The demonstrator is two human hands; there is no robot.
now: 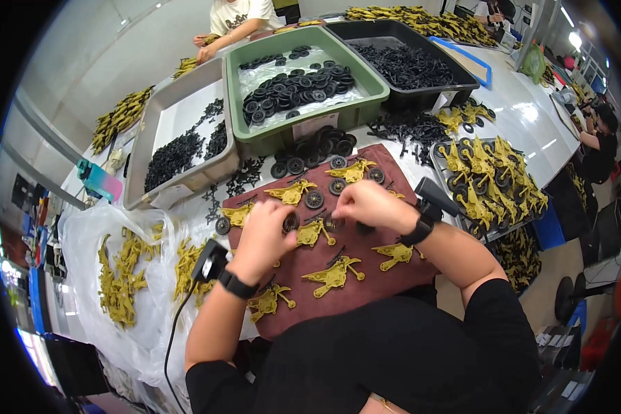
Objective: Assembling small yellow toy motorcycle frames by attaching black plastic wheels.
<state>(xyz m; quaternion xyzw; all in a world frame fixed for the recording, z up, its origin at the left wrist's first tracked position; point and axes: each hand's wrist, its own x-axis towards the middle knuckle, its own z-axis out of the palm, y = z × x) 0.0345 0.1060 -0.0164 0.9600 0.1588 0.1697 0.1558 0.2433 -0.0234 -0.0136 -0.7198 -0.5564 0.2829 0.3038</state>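
From here, the yellow plastic motorbike-shaped frame (313, 234) lies roughly crosswise on the maroon cloth (372, 293), between bent fingers: left hand (261, 231) nearer, beside a round black wheel (291, 222); right hand (374, 205) beyond its right end. Whether either grips, I can't tell.

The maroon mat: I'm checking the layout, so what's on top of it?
On the maroon mat lie yellow parts in rough rows, with black wheels among those toward its far edge. The left hand and right hand hide some of it; what lies beneath them cannot be seen.
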